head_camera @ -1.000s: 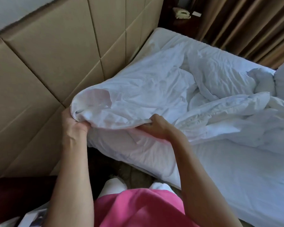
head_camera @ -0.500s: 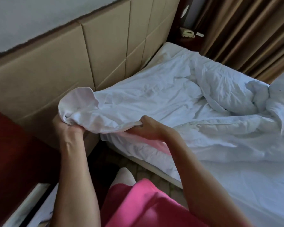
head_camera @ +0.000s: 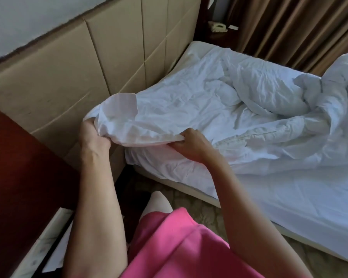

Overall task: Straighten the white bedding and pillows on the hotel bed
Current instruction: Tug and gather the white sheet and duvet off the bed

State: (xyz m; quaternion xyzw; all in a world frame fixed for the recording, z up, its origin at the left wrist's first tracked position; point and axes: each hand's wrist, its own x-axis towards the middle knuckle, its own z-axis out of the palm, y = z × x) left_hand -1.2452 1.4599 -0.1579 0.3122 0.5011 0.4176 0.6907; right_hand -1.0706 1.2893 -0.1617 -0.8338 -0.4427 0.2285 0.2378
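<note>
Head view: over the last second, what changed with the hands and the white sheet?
Mostly the camera swung left, bringing the red-brown cabinet into view. Both hands kept their hold: left hand on the white sheet corner, right hand along its edge. The crumpled duvet lies unchanged.

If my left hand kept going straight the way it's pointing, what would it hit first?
Probably the tan padded headboard. The left hand, gripping the white cover's corner, points up and away toward it; depth is hard to judge.
</note>
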